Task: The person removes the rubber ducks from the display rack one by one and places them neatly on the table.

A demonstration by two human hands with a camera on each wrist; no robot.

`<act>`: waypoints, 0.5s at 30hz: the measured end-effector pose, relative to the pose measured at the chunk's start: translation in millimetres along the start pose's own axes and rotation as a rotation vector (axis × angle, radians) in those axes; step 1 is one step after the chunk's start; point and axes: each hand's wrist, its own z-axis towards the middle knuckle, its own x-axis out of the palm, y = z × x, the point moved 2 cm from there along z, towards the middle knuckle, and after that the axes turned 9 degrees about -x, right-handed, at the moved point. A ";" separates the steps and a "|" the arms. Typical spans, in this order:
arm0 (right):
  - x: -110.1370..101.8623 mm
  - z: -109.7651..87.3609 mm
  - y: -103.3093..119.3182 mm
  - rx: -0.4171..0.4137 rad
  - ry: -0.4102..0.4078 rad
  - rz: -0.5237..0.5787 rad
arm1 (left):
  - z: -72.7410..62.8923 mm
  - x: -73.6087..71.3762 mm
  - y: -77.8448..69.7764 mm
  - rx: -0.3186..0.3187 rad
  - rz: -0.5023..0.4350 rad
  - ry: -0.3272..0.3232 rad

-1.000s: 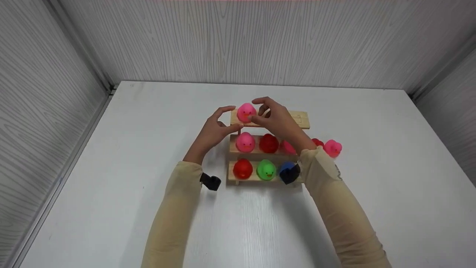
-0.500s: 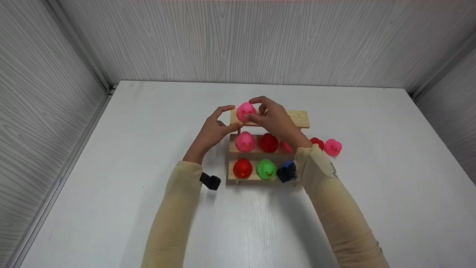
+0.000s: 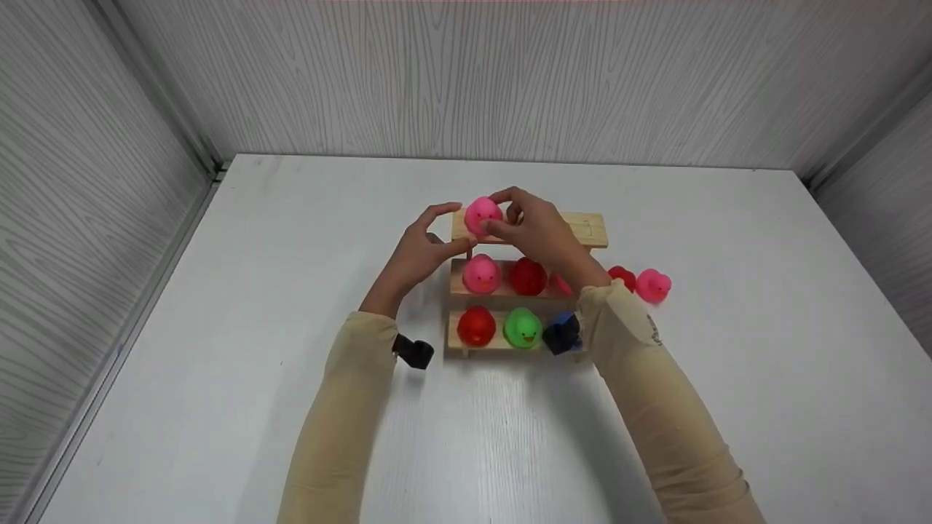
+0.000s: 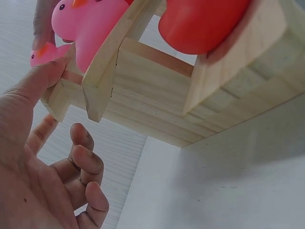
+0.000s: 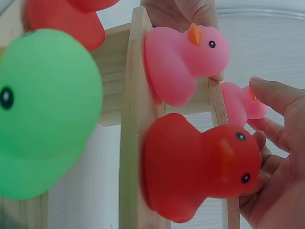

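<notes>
At the left end of the wooden stepped stand's top shelf (image 3: 593, 230) sits a pink rubber duck (image 3: 480, 209). My right hand (image 3: 542, 231) pinches this duck between thumb and forefinger. My left hand (image 3: 416, 256) holds the left end of the same board. In the left wrist view its thumb (image 4: 40, 78) presses the front edge, a finger reaches behind, and the other fingers are loosely bent. On the middle step are a pink duck (image 3: 481, 274), a red duck (image 3: 527, 276) and another pink duck mostly hidden by my right wrist.
The bottom step bears a red duck (image 3: 476, 326), a green duck (image 3: 523, 328) and a blue duck partly behind the wrist camera (image 3: 561, 333). Right of the stand, a red duck (image 3: 622, 277) and a pink duck (image 3: 653, 286) rest on the white table (image 3: 728, 349).
My right hand has shifted slightly left, and its forefinger has closed in on the top pink duck. My left hand keeps its place on the shelf end.
</notes>
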 end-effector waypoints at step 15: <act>0.3 -0.6 1.8 0.012 0.019 -0.082 | -0.2 0.1 -0.2 0.007 -0.009 0.001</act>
